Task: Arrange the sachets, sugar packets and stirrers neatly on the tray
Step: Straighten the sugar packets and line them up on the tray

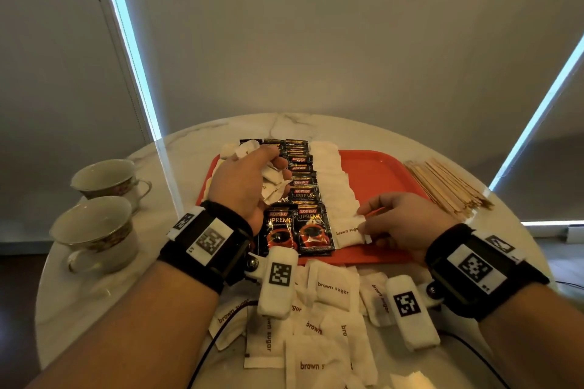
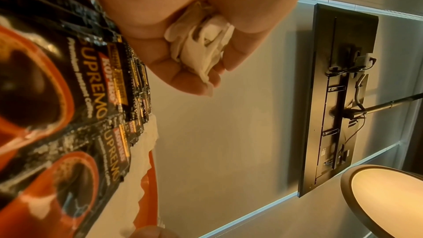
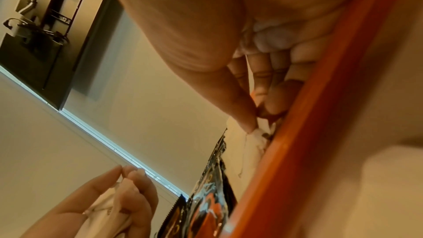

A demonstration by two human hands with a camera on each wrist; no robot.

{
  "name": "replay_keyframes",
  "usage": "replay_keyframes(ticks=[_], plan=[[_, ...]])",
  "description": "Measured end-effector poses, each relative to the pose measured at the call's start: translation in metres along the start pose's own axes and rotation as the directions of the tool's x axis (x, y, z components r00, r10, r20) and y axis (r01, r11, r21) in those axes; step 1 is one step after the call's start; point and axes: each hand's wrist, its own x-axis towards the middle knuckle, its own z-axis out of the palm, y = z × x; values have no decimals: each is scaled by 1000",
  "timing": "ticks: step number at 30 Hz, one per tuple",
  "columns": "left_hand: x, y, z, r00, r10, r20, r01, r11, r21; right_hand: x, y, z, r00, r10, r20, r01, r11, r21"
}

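Paper sugar packets (image 1: 273, 181) are bunched in my left hand (image 1: 245, 183), fingers curled round them above the red tray (image 1: 376, 174); squeeze looser and they spill onto the sachets (image 1: 311, 227). My right hand (image 1: 399, 224) seems to pinch one packet (image 1: 349, 235) at the row's near end.

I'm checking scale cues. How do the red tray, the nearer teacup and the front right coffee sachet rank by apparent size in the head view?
1. red tray
2. nearer teacup
3. front right coffee sachet, though nearness to the camera makes the last two unsure.

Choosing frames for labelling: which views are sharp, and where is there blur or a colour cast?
Head view: sharp centre, sachets legible, wide-angle bending at the edges. Left wrist view: warm cast, nearest sachets soft. Right wrist view: tray rim blurred, right hand soft.
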Motion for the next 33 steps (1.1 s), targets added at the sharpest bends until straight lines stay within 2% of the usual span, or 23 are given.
replay_keyframes(ticks=[7,11,16,19,30,33], plan=[[2,0,-1,1000,-1,5,1,1000,-4,-1,2,2,999,3,-49,-2,1000,5],[2,0,-1,1000,2,6,-2,1000,-6,-4,4,3,991,-59,-117,59,998,-4],[2,-1,-1,1000,-7,7,7,1000,9,-13,-5,11,995,-61,80,58,998,37],[2,-1,-1,1000,-8,3,8,1000,9,-13,-10,14,990,-40,134,34,998,47],[-1,-2,1,998,-58,39,60,997,-54,-10,-12,17,994,2,108,-19,988,155],[-4,-1,2,991,-100,92,112,984,-137,-9,-22,16,992,-61,109,41,983,178]])
